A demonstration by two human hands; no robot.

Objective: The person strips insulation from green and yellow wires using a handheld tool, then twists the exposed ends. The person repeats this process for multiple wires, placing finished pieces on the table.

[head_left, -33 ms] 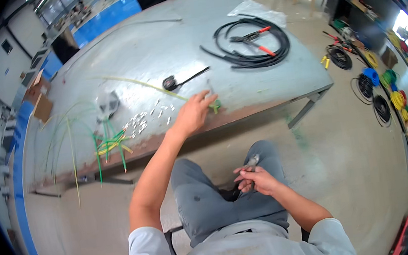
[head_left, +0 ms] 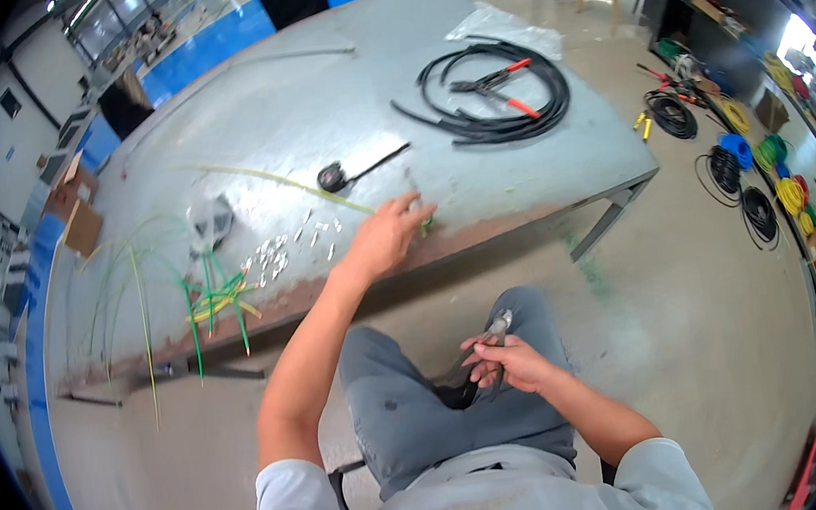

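My left hand is over the table's front edge, fingers spread apart, palm down. A long yellow-green wire runs across the table toward this hand. Small green scraps lie at its fingertips; the hand partly hides them, and I cannot tell whether it touches them. Low over my lap, my right hand is closed around a pair of pliers, metal head pointing away from me and dark handles apart. Left of my left hand lie small silvery pieces and a bunch of short green and yellow wires.
A tape measure sits mid-table with a black strip beside it. Farther right, a coil of black cable surrounds red-handled pliers. A clear plastic bag lies at left. Wire coils rest on the floor by the right shelving.
The view has shifted slightly, so the table's things appear a little farther left. My left hand stays over the table edge, and my right hand keeps the pliers over my lap.
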